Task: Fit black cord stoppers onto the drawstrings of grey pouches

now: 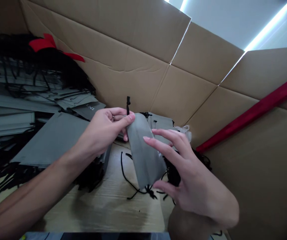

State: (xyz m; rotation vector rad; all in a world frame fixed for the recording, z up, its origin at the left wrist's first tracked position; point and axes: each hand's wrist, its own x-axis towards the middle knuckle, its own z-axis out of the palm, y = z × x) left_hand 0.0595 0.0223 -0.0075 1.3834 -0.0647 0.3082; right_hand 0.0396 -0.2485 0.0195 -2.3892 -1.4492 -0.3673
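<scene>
Head view: a grey pouch (145, 155) hangs above pale surface (118, 213), cardboard (123, 60) behind.

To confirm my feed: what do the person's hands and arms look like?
The left hand is ungloved, with a ring on one finger; the left forearm shows no sleeve. The right hand is ungloved too, with no ring visible.

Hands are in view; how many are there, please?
2: the left hand pinches the grey pouch near its upper end; the right hand is at its right side, contact unclear.

Matt cloth pouch (144, 161), creased cardboard wall (123, 36)
</scene>
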